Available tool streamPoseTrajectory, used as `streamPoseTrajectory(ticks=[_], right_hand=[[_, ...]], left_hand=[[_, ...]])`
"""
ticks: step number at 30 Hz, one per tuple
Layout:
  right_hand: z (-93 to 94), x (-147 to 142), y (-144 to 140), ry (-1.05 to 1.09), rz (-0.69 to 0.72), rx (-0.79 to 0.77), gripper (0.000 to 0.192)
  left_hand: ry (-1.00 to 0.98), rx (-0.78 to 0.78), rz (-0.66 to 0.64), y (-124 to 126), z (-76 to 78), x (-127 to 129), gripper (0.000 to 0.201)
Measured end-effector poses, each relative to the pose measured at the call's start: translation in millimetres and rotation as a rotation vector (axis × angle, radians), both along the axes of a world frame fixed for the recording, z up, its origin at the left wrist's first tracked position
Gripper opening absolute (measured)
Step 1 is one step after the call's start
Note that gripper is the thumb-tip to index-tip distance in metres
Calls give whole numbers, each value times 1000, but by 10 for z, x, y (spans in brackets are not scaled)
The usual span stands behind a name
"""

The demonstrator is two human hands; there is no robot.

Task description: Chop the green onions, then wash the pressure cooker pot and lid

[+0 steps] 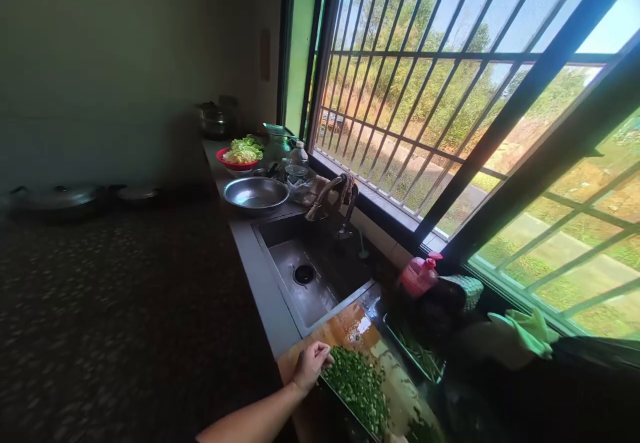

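Note:
My left hand (313,363) is over the near left edge of a wooden cutting board (343,326). Its thumb and fingers are pinched together beside a pile of chopped green herbs (357,386); anything between them is too small to make out. Along the pile's near side runs a thin straight edge that looks like a knife blade (345,404), its far end just below my left hand. Only a sliver of my right hand (396,438) shows at the bottom frame edge, its fingers hidden. More greens (423,430) lie at the board's lower right.
Beyond the board is a sink (280,276) with a faucet (325,196). Farther along stand a metal basin (256,193) and a red bowl (220,156) of cut cabbage. A glass-edged tray (443,370) of greens, a pink pump bottle (419,275) and a green cloth (533,330) are right, below the barred window.

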State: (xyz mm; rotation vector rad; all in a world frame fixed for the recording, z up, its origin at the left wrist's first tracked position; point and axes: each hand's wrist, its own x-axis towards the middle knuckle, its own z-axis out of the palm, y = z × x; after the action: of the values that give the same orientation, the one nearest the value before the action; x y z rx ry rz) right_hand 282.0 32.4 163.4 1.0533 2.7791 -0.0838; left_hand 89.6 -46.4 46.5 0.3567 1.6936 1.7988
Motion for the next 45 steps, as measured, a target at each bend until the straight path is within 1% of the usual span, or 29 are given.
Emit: streamPoseTrajectory(ticks=[2,4,5,7,9,11,14,16,18,21,24,26,28,31,35,38,40,42,45], right_hand=[[-28,11,-53,-81,-20,-46,24],[-92,81,-86,-169,-71,-101,23],[-132,124,-82,-211,-103,-129,22],[-206,194,-33,-266,-138,-181,24],[-249,220,21,-282,-99,-181,25],[-273,210,25,-291,-78,-172,26],[-346,210,-54,-304,-118,-170,28],[-415,242,-99,-299,-153,-168,30],[-450,272,-104,-292,-155,-164,31],[-403,260,-84,-299,-108,-183,29],[-346,222,-127,-309,-98,-215,29],[-368,225,-180,-313,-118,-222,30],[-420,255,-211,-315,-136,-214,31],[-454,289,-186,-311,-120,-197,33],[-322,238,-170,-304,-79,-206,33],[-257,205,-286,-294,-100,-214,31],[-297,223,-395,-290,-131,-218,29],[-381,266,-481,-283,-164,-214,29],[-479,321,-502,-279,-188,-194,31]], left_hand=[[105,-17,-17,-68,87,76,45],[97,-41,-35,-94,124,104,42],[80,-55,-51,-81,106,90,42],[42,-76,-96,-16,3,24,43],[15,-79,-125,40,-119,-56,46],[11,-72,-135,32,-190,-106,49],[33,-72,-140,-73,-194,-81,49],[64,-83,-151,-129,-161,-25,47],[97,-92,-165,-143,-124,6,46],[116,-102,-174,-135,-90,-41,46],[102,-111,-146,-178,-108,-107,45],[110,-117,-144,-239,-140,-95,45],[160,-137,-163,-294,-158,-41,44],[226,-173,-188,-324,-120,21,42],[150,-141,-157,-306,-32,-55,42],[116,-117,-126,-342,-65,-122,43],[116,-123,-134,-396,-131,-111,44],[146,-144,-154,-446,-192,-66,42],[211,-143,-185,-449,-217,-10,39]])
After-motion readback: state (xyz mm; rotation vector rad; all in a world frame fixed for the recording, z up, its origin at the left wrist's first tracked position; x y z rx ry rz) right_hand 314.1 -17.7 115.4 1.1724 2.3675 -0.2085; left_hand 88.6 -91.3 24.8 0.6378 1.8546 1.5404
